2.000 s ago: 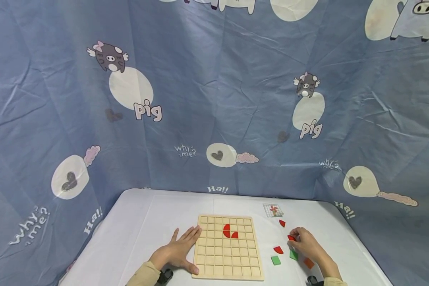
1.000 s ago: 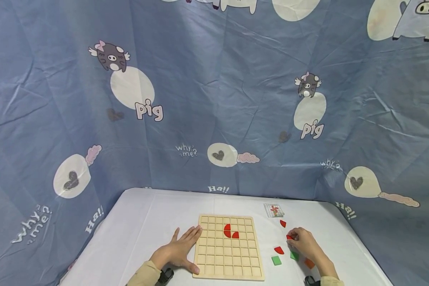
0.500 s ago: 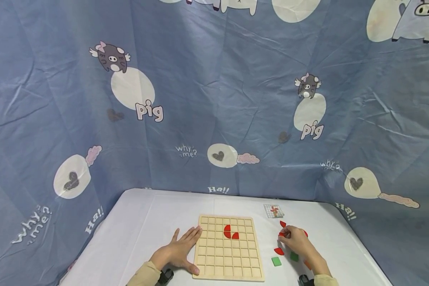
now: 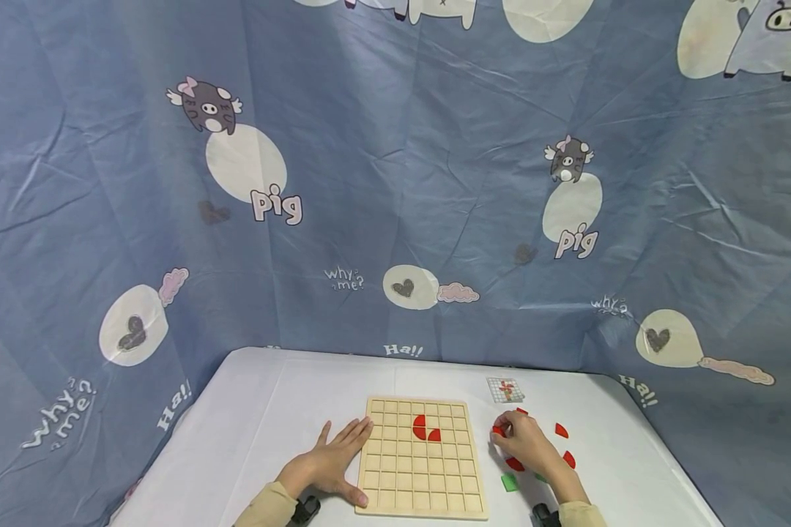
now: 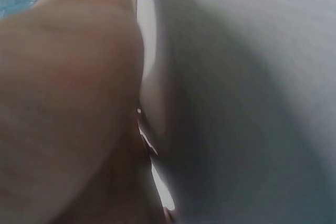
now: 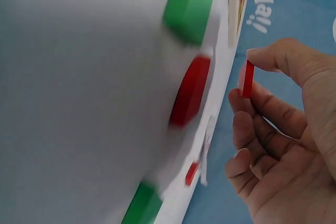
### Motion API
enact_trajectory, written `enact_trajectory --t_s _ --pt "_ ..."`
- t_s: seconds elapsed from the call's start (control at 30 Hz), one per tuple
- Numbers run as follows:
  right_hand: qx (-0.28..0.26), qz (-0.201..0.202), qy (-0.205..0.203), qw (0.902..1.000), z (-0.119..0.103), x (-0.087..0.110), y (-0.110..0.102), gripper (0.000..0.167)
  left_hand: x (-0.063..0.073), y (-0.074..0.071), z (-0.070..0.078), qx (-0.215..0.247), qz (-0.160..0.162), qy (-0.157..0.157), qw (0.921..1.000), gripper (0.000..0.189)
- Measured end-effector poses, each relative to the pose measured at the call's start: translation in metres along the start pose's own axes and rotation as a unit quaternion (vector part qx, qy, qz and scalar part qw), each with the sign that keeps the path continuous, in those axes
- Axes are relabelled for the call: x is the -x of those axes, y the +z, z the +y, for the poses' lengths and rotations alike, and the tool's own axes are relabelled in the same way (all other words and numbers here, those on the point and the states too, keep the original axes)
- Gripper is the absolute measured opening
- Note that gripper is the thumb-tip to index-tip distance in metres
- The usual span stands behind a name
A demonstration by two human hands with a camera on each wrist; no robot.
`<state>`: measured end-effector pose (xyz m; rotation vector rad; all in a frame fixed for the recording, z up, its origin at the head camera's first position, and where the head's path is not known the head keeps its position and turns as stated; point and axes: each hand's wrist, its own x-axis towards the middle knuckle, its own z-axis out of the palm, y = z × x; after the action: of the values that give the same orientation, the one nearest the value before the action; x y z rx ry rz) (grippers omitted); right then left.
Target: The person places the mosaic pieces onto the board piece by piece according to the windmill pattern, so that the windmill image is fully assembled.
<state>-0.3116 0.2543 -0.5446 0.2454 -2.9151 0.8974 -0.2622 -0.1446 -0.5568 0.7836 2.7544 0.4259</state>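
Right wrist view: thin red piece (image 6: 248, 80) pinched at its edge

My right hand (image 4: 524, 438) holds the red piece between thumb and fingertips, the other fingers loosely bent behind it. From the head, I see this hand over the desk (image 4: 290, 410), just right of the gridded board (image 4: 422, 511). How high the piece hangs I can't fairly judge.

My left hand (image 4: 332, 460) lies with fingers spread, its fingertips and thumb at the board's left edge. The left wrist view is too dark and blurred to show how firmly it presses.

I judge the red piece light and stiff, unlikely to break, though its smooth faces may slip. Its thin sides give the surest hold: thumb on one edge, fingertips on the opposite one, leaving both flat faces free.

Three red quarter-rounds (image 4: 419, 433) sit in neighbouring cells of the board. Loose red pieces (image 4: 562, 430) and a green square (image 4: 509, 482) lie on the desk around my right hand, with a small patterned card (image 4: 504, 390) beyond it.
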Motion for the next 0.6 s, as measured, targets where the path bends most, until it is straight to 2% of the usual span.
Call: enact_trajectory --t_s 0.23,0.37,0.6 --pt "0.006 -0.003 -0.033 0.9994 -0.017 -0.005 0.01 0.017 -0.001 0.0 0.001 -0.001 -0.003 -0.006 1.0 0.13" --pt "0.016 -0.004 -0.066 0.9977 -0.023 -0.007 0.015 0.016 0.0 -0.001 0.002 0.003 -0.003 -0.007 1.0 0.13" --pt "-0.001 -0.023 -0.105 0.9942 -0.033 -0.011 0.021 0.014 0.0 -0.001 0.002 0.004 -0.003 -0.009 0.9999 0.13"
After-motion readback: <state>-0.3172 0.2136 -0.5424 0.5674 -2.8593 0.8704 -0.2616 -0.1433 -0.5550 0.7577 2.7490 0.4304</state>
